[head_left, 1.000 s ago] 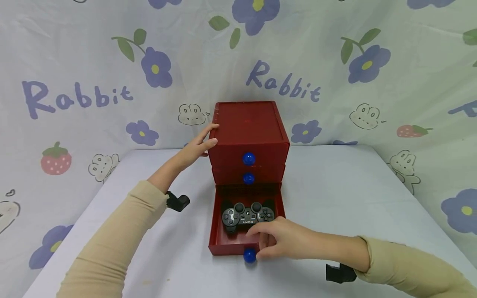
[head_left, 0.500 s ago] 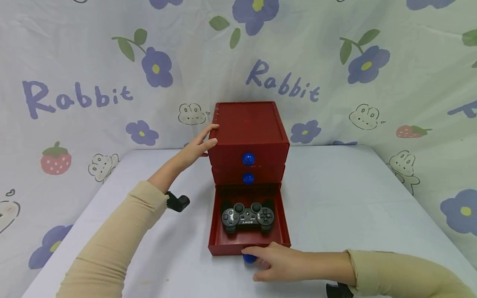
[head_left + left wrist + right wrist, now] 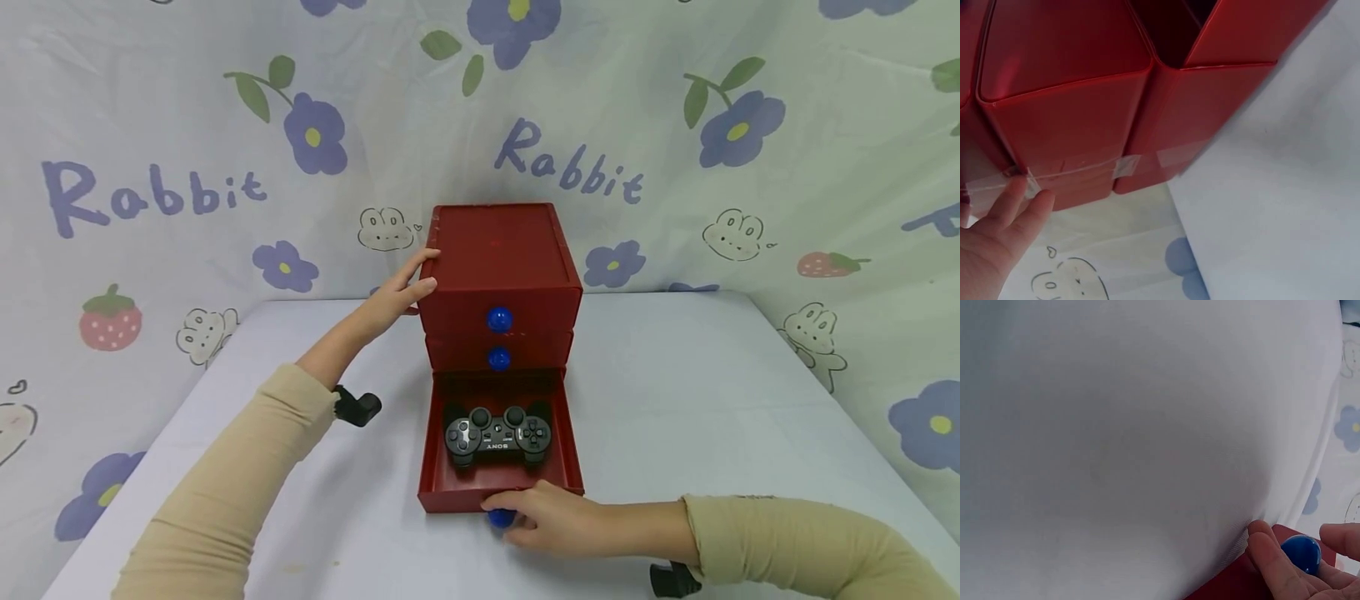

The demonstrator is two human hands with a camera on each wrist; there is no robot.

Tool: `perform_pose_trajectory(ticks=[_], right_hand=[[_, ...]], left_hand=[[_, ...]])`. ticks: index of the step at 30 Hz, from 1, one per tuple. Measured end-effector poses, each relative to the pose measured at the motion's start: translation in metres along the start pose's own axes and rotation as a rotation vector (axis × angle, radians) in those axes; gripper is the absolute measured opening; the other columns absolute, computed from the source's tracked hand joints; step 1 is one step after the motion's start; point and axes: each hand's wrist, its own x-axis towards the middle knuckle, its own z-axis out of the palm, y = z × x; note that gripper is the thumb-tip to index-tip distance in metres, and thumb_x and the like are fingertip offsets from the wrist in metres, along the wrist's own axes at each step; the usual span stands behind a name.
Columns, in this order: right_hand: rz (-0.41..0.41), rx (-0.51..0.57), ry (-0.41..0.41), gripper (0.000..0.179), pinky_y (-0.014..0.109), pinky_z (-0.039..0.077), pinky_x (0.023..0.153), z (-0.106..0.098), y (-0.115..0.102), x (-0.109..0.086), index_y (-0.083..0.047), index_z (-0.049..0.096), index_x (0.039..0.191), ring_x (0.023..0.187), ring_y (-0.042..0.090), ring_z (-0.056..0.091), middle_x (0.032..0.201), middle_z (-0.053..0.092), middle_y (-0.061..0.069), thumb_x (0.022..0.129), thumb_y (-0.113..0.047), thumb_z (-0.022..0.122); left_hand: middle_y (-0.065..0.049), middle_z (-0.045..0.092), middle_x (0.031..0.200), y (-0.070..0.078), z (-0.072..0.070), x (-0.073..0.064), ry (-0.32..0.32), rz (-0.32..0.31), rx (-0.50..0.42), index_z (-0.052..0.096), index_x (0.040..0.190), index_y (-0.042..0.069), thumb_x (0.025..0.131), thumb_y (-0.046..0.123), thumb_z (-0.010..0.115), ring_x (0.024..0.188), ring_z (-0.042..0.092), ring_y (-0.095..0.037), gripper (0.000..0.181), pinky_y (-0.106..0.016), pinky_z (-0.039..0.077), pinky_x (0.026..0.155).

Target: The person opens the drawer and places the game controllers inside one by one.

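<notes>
A red three-drawer cabinet [image 3: 498, 250] stands at the centre in the head view, with blue round knobs on its drawer fronts. Its bottom drawer [image 3: 425, 475] is pulled out, and a black Sony game controller [image 3: 498, 437] lies inside. My left hand [image 3: 386, 304] rests against the cabinet's upper left side with fingers extended; the left wrist view shows fingertips [image 3: 1016, 187] by clear tape on the red side. At the drawer's front, my right hand [image 3: 558, 521] has its fingers curled around the blue knob [image 3: 502, 518], also visible between the fingers in the right wrist view.
A white cloth covers the table [image 3: 675, 400] on both sides of the cabinet. Behind it hangs a curtain [image 3: 375, 108] printed with rabbits, flowers and strawberries. Black wrist-camera mounts [image 3: 357, 406] stick out beside both sleeves.
My right hand has come back from above the drawer's front edge and lowered onto the knob, uncovering the controller. The left hand, cabinet and drawer look unmoved.
</notes>
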Motion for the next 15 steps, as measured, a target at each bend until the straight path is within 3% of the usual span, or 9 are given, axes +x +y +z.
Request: perform_pose_trajectory(ticks=[8,15], right_hand=[[-0.006,-0.01,0.029,0.032,0.011,0.042,0.057,-0.003,0.005,0.003,-0.014,0.053,0.11,0.059,-0.004,0.047,0.082,0.058,-0.01,0.079,-0.018,0.055],[-0.008,-0.035,0.067,0.03,0.012,0.041,0.05,-0.008,0.008,0.008,-0.015,0.054,0.108,0.046,-0.003,0.04,0.056,0.046,-0.011,0.078,-0.015,0.056]], left_hand=[[-0.001,0.017,0.133,-0.023,-0.006,0.012,0.004,0.018,0.005,0.019,0.128,0.031,0.084,0.04,0.038,0.111,0.032,-0.027,0.049,-0.049,0.031,0.083],[0.0,0.018,0.133,-0.024,-0.006,0.012,0.01,0.02,0.007,0.02,0.127,0.033,0.083,0.041,0.038,0.11,0.033,-0.026,0.048,-0.05,0.031,0.083]])
